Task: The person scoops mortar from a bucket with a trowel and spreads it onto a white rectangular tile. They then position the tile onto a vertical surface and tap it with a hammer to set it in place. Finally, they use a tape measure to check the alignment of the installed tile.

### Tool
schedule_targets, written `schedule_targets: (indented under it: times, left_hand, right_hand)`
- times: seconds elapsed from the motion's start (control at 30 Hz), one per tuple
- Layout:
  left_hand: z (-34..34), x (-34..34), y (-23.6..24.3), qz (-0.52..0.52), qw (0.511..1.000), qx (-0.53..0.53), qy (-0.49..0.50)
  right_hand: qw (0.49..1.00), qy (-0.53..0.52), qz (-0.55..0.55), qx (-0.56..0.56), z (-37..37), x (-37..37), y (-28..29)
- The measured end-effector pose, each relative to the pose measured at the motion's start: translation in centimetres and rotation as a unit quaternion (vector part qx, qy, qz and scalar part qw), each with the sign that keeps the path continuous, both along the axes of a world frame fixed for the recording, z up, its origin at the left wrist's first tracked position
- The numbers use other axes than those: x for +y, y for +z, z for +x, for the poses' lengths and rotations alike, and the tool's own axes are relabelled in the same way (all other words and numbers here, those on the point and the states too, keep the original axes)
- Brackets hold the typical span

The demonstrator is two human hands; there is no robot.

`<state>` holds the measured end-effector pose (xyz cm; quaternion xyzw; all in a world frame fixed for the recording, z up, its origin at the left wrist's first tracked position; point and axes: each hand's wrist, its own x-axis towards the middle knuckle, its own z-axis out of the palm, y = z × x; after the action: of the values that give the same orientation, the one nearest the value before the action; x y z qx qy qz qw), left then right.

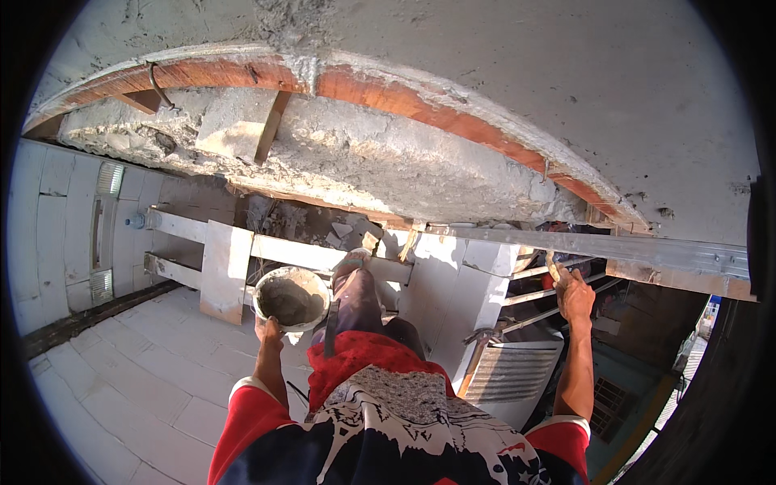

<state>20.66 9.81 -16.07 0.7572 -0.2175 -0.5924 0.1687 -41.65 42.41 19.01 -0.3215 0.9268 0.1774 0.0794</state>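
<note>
My left hand grips the rim of a round, pale bucket from its near left side. Wet grey mortar lies inside the bucket. My right hand is raised at the right, its fingers closed round a tool with a light wooden handle; the tool's working end cannot be made out. Just beyond that hand runs a long metal straightedge, along the lower edge of the grey plastered wall. A strip of orange-brown board borders the plaster.
Rough concrete shows below the board. White planks and a wide board form a platform by my legs. At the right, a wooden-handled hammer leans near a corrugated sheet and metal rungs. A deep drop opens beyond them.
</note>
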Motion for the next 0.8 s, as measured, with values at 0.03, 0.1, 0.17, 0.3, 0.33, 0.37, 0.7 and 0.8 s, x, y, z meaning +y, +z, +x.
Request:
schedule_targets:
  times: [0.03, 0.1, 0.17, 0.3, 0.33, 0.37, 0.7, 0.8]
  left_hand:
    - [-0.3, -0.7, 0.1, -0.015, 1.000, -0.006, -0.023]
    - [-2.0, -1.7, 1.2, -0.035, 0.999, 0.015, -0.032]
    - [-2.7, -3.3, 1.9, -0.028, 0.998, 0.007, -0.064]
    - [-3.0, -5.2, 0.5, -0.055, 0.997, -0.017, -0.049]
    - [-4.4, -5.7, 2.1, -0.049, 0.996, -0.024, -0.068]
    - [-3.8, -5.8, 1.8, -0.064, 0.996, 0.022, -0.066]
    - [-3.7, -6.1, 5.2, -0.065, 0.996, -0.043, -0.042]
    - [-3.4, -5.0, 8.4, -0.064, 0.991, -0.076, -0.090]
  right_hand:
    - [1.000, -0.009, -0.006, -0.001, 0.1, 0.1, 0.0]
    - [1.000, -0.024, -0.015, 0.002, 0.1, 0.3, 0.5]
    - [0.999, 0.006, -0.031, 0.023, -0.4, 2.9, -1.1]
    - [0.998, -0.002, -0.054, 0.017, 1.4, 3.2, -2.0]
    - [0.997, -0.011, -0.069, 0.021, 2.0, 3.4, -1.8]
    - [0.997, -0.008, -0.078, 0.022, 2.7, 3.6, -1.7]
    - [0.963, -0.161, -0.217, -0.019, 8.7, 9.8, -3.1]
    - [0.921, -0.227, -0.314, -0.037, 11.8, 13.0, -4.7]
